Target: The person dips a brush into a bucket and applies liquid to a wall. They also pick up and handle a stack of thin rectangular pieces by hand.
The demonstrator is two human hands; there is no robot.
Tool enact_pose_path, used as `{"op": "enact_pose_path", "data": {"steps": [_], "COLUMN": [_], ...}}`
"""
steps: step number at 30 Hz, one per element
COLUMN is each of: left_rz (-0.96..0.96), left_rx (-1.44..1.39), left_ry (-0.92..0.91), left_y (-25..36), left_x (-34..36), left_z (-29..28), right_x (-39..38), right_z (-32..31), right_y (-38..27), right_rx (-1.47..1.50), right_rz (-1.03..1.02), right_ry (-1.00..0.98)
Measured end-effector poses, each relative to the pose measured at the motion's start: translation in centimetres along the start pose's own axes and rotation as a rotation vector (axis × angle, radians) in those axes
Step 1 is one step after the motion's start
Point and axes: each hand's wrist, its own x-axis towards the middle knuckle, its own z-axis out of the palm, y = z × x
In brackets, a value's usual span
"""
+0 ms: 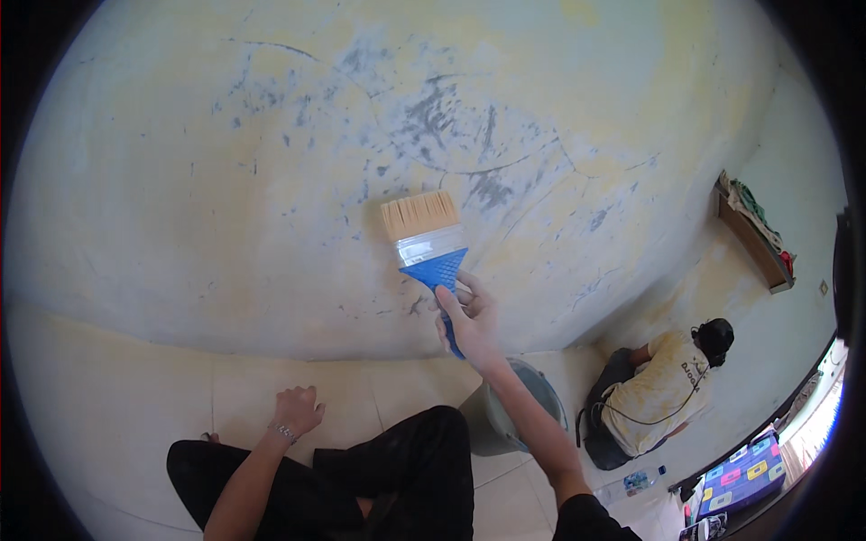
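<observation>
My right hand (469, 317) grips the blue handle of a wide paintbrush (427, 242) with pale bristles and a metal band. The bristles point up and rest against a worn, stained pale yellow wall (271, 180) marked with grey scuffs and cracks. My left hand (296, 410), with a bracelet at the wrist, rests with its fingers curled on the tiled floor (117, 397) close to the wall's base, holding nothing. I sit cross-legged in black trousers (397, 478).
A grey bucket (505, 410) stands on the floor behind my right forearm. Another person in a yellow shirt (663, 392) sits at the wall's corner on the right. A wooden shelf (753, 239) with cloths hangs on the side wall. A patterned mat (744, 473) lies lower right.
</observation>
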Motion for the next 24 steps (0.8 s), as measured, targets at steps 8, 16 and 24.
{"op": "enact_pose_path", "data": {"steps": [8, 16, 24], "left_rz": [-0.022, -0.038, -0.084], "left_rx": [0.001, -0.003, 0.009], "left_ry": [0.01, 0.014, -0.073], "left_y": [0.0, -0.1, 0.6], "left_x": [0.1, 0.3, 1.0], "left_z": [-0.3, -0.4, -0.4], "right_x": [0.9, -3.1, -7.2], "right_z": [3.8, 8.2, 13.2], "right_y": [14.1, 21.4, 23.9], "right_rx": [0.238, 0.385, 0.544], "right_rz": [0.059, 0.269, 0.512], "right_ry": [0.129, 0.12, 0.069]}}
